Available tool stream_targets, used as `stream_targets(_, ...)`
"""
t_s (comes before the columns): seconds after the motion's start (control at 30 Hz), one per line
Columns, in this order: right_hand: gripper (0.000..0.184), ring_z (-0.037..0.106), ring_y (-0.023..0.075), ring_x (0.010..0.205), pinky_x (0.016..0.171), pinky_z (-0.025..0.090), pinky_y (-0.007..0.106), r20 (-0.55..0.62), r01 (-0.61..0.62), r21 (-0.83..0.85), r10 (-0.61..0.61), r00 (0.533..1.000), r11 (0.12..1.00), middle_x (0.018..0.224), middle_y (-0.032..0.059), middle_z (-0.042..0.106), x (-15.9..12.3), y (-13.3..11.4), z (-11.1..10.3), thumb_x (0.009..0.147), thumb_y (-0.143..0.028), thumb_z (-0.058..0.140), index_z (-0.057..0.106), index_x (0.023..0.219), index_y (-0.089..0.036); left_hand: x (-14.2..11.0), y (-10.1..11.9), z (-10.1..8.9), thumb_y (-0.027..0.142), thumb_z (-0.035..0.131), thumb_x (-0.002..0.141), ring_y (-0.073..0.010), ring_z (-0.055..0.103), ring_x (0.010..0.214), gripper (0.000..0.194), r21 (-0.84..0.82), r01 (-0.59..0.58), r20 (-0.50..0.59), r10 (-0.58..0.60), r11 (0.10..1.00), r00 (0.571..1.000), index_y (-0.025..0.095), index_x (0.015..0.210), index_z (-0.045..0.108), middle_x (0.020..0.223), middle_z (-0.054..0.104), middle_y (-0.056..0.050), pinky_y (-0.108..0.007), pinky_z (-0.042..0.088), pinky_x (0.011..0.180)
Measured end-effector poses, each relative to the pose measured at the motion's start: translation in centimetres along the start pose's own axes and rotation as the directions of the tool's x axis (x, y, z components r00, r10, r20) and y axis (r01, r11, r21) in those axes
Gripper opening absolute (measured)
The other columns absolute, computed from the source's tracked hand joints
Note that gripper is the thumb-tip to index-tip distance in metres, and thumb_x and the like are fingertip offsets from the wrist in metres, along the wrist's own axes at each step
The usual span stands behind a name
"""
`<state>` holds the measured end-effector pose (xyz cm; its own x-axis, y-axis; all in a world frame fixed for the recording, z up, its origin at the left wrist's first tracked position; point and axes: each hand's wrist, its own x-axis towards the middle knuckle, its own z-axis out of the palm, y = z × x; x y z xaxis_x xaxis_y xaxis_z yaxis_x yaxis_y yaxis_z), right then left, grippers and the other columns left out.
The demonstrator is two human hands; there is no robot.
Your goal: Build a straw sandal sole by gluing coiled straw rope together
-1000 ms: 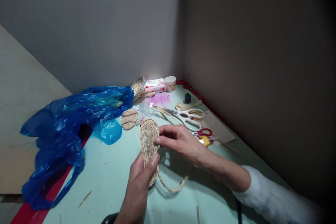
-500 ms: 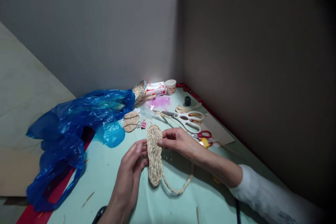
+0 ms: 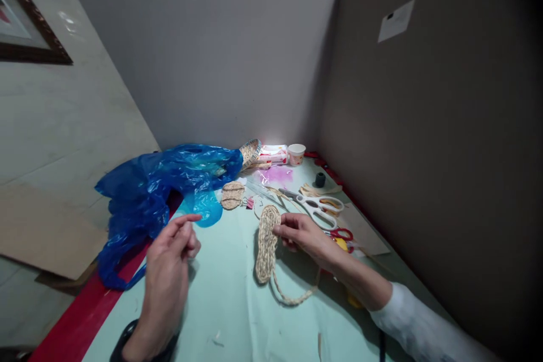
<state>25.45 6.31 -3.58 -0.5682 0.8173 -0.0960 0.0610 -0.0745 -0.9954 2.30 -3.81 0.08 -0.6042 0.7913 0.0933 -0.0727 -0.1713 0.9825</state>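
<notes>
A flat oval mat of braided straw [image 3: 266,243] lies on the pale green table [image 3: 229,305], with a loose braid tail [image 3: 297,296] curling out from its near end. My right hand [image 3: 303,235] pinches the mat's right edge near the top. My left hand [image 3: 172,254] hovers off to the left, away from the mat, fingers loosely apart and holding nothing. A dark band sits on that wrist.
A crumpled blue plastic bag [image 3: 161,192] fills the left. Behind the mat lie a smaller woven piece [image 3: 232,195], white scissors [image 3: 318,206], red scissors [image 3: 341,233], a black spool [image 3: 320,179], a paper cup [image 3: 296,154] and a woven basket [image 3: 250,153]. Grey partition walls close the back and right.
My left hand let go of the straw mat and moved left. The mat now rests on the table under my right hand. The camera view lifted and swung.
</notes>
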Motion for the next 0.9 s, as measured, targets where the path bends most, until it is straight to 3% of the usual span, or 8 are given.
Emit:
stream_targets(0.13, 0.039, 0.041, 0.0084, 0.050, 0.051, 0.032, 0.023, -0.008, 0.050, -0.025, -0.050, 0.999, 0.998, 0.059, -0.0059, 0.050, 0.0, -1.1, -0.6, 0.076, -0.052, 0.073, 0.053, 0.073, -0.019, 0.5, 1.7, -4.0, 0.042, 0.072, 0.083, -0.0080, 0.029, 0.047, 0.022, 0.069, -0.061, -0.073, 0.066, 0.996, 0.995, 0.022, 0.092, 0.073, 0.047, 0.039, 0.009, -0.018, 0.025, 0.044)
stream_targets(0.23, 0.036, 0.043, 0.0092, 0.053, 0.053, 0.035, 0.024, 0.034, 0.110, -0.055, -0.108, 0.994, 0.992, 0.062, -0.0054, 0.049, 0.0, -2.9, 0.0, 0.078, -0.050, 0.070, 0.054, 0.073, -0.018, 1.1, 2.1, -4.9, 0.049, 0.073, 0.081, -0.0094, 0.040, 0.051, 0.031, 0.149, -0.026, 0.029, 0.022, 0.988, 0.999, 0.020, 0.092, 0.076, 0.054, 0.056, 0.004, -0.018, 0.033, 0.046)
stream_targets(0.37, 0.029, 0.045, 0.0097, 0.057, 0.055, 0.037, 0.024, 0.124, 0.227, -0.132, -0.211, 0.969, 0.965, 0.063, -0.0046, 0.049, 0.8, -6.4, 2.9, 0.083, -0.041, 0.067, 0.054, 0.071, -0.018, 1.1, 2.2, -2.3, 0.058, 0.075, 0.074, -0.0171, 0.061, 0.070, 0.049, 0.182, 0.079, 0.378, -0.144, 0.980, 0.915, 0.017, 0.099, 0.079, 0.099, 0.074, -0.010, -0.026, 0.049, 0.056)
stream_targets(0.5, 0.015, 0.056, 0.0128, 0.067, 0.061, 0.046, 0.025, 0.120, 0.331, -0.240, -0.310, 0.943, 0.913, 0.076, 0.0008, 0.060, 2.0, -9.5, 5.4, 0.091, -0.029, 0.058, 0.061, 0.083, -0.016, 1.6, 2.0, 0.2, 0.042, 0.086, 0.066, -0.0094, 0.050, 0.052, 0.036, 0.157, 0.149, 0.548, -0.212, 0.976, 0.810, 0.012, 0.084, 0.075, 0.068, 0.065, -0.001, -0.022, 0.040, 0.047)
stream_targets(0.63, 0.023, 0.061, 0.0193, 0.097, 0.086, 0.050, 0.034, -0.034, 0.430, -0.402, -0.482, 0.876, 0.809, 0.112, 0.0098, 0.066, -1.2, -10.0, 5.7, 0.097, -0.027, 0.055, 0.061, 0.117, -0.018, 4.8, 1.8, -1.2, 0.031, 0.072, 0.086, -0.0074, 0.049, 0.051, 0.018, 0.105, 0.153, 0.500, -0.185, 0.983, 0.846, 0.014, 0.088, 0.067, 0.066, 0.057, 0.004, -0.020, 0.040, 0.047)
stream_targets(0.7, 0.021, 0.063, 0.0180, 0.090, 0.084, 0.052, 0.032, 0.054, 0.541, -0.570, -0.629, 0.775, 0.618, 0.103, 0.0092, 0.070, -4.3, -8.3, 5.9, 0.099, -0.024, 0.052, 0.064, 0.114, -0.018, 7.1, 2.0, -2.6, 0.032, 0.065, 0.094, -0.0122, 0.062, 0.066, 0.019, 0.101, 0.131, 0.453, -0.162, 0.986, 0.877, 0.015, 0.101, 0.065, 0.088, 0.066, -0.001, -0.027, 0.053, 0.058)
stream_targets(0.8, 0.039, 0.063, 0.0225, 0.119, 0.101, 0.052, 0.034, 0.549, 0.707, -0.594, -0.449, 0.705, 0.384, 0.131, 0.0172, 0.067, -7.7, -4.0, 6.8, 0.099, -0.023, 0.051, 0.057, 0.137, -0.015, 10.4, 2.4, -4.4, 0.034, 0.063, 0.095, -0.0220, 0.068, 0.096, 0.032, 0.108, 0.102, 0.393, -0.137, 0.989, 0.910, 0.017, 0.122, 0.062, 0.119, 0.066, -0.009, -0.042, 0.059, 0.080)
stream_targets(0.9, 0.064, 0.029, 0.0319, 0.150, 0.121, 0.031, 0.051, 0.564, 0.573, -0.745, -0.137, 0.814, 0.342, 0.160, 0.0196, 0.032, -7.1, -0.1, 7.6, 0.103, -0.047, 0.043, 0.036, 0.155, -0.011, 12.4, 2.6, -5.1, 0.034, 0.064, 0.094, -0.0249, 0.066, 0.104, 0.036, 0.127, 0.091, 0.371, -0.133, 0.988, 0.919, 0.018, 0.126, 0.060, 0.127, 0.064, -0.010, -0.046, 0.057, 0.086)
